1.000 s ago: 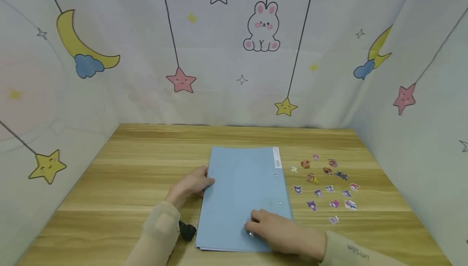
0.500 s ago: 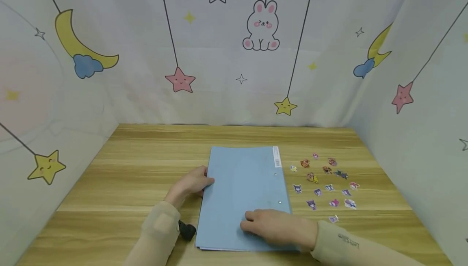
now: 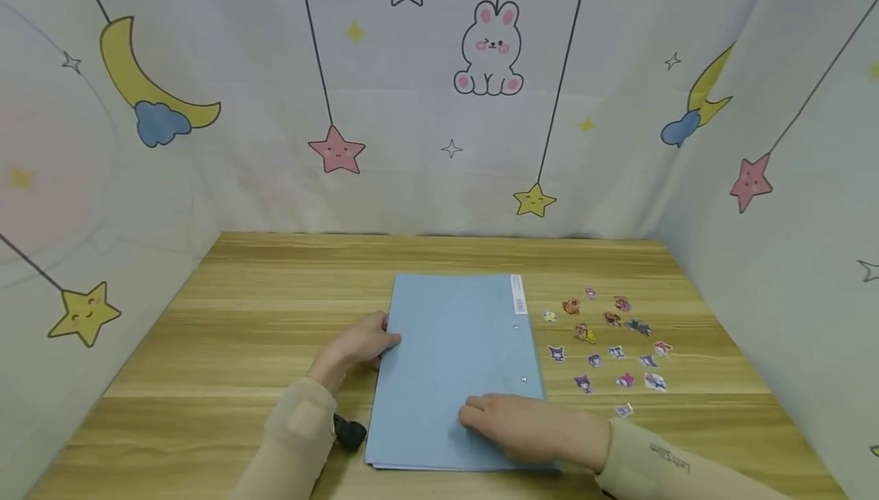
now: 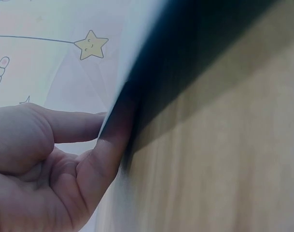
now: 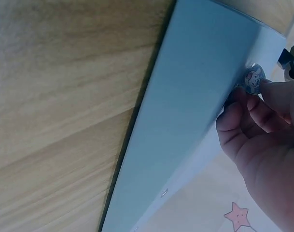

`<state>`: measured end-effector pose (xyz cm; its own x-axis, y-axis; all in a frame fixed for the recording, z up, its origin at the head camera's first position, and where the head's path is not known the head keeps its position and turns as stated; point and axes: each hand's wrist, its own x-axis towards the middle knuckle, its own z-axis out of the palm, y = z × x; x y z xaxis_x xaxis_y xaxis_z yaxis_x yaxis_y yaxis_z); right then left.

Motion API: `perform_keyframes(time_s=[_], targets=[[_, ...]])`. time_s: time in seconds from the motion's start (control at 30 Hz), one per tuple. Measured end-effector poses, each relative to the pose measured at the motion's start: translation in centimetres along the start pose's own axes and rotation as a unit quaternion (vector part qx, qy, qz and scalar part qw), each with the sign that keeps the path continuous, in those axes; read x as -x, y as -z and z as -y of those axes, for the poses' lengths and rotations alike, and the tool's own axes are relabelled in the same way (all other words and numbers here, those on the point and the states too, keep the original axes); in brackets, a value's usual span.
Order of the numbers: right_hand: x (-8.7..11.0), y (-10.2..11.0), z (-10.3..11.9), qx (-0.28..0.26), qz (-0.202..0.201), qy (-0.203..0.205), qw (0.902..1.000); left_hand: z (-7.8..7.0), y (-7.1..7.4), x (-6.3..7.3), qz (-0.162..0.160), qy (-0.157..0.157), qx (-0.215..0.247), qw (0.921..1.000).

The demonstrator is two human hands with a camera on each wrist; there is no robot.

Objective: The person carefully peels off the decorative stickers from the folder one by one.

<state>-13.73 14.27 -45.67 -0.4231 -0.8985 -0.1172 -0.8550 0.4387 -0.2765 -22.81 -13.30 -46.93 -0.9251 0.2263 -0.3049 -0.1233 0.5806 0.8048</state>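
A light blue folder lies on the wooden table, a white label at its upper right corner. My left hand grips its left edge, thumb on top and fingers underneath. The left wrist view shows that hand with the edge between thumb and fingers, over a dark shadow. Low on the cover, my right hand is held with curled fingers. In the right wrist view it pinches a small sticker with a white character on it, between thumb and fingertips, right at the cover. The head view hides that sticker behind the fingers.
Several small cartoon stickers are scattered on the table right of the folder. A black object sits at the left wrist, beside the folder's lower left edge. Printed white curtains enclose the table at the back and sides.
My right hand has shifted slightly left and then back right over the lower cover. The sticker's edge, visible under its fingertips a second ago, is now hidden. My left hand keeps its grip.
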Motion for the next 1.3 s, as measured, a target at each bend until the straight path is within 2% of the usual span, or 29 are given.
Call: perform_keyframes(time_s=[0.17,0.5,0.67,0.8,1.0,1.17,1.3], targets=[[0.1,0.1,-0.1,-0.044,-0.011,-0.021,0.9988,0.1,0.0,-0.1,0.007,-0.001,0.017,0.9998],[0.1,1.3,0.2,-0.043,-0.020,-0.055,0.9974,0.0,0.1,-0.2,0.006,-0.002,0.013,0.9999],[1.0,2.6,0.3,-0.052,-0.031,-0.067,0.9959,0.1,0.1,-0.2,0.004,-0.002,0.012,0.9999],[2.9,3.9,-0.2,-0.052,-0.069,-0.057,0.9947,0.1,0.0,-0.2,0.006,-0.001,0.011,0.9999],[7.4,5.1,-2.2,-0.056,-0.156,-0.032,0.9857,-0.1,0.0,-0.2,0.007,-0.002,0.014,0.9999],[11.5,5.7,-3.6,-0.065,-0.180,-0.036,0.9808,-0.1,0.0,-0.2,0.009,-0.001,0.014,0.9999],[14.2,6.1,-4.5,-0.099,-0.191,-0.051,0.9753,-0.2,-0.1,-0.2,0.011,-0.003,0.015,0.9998]])
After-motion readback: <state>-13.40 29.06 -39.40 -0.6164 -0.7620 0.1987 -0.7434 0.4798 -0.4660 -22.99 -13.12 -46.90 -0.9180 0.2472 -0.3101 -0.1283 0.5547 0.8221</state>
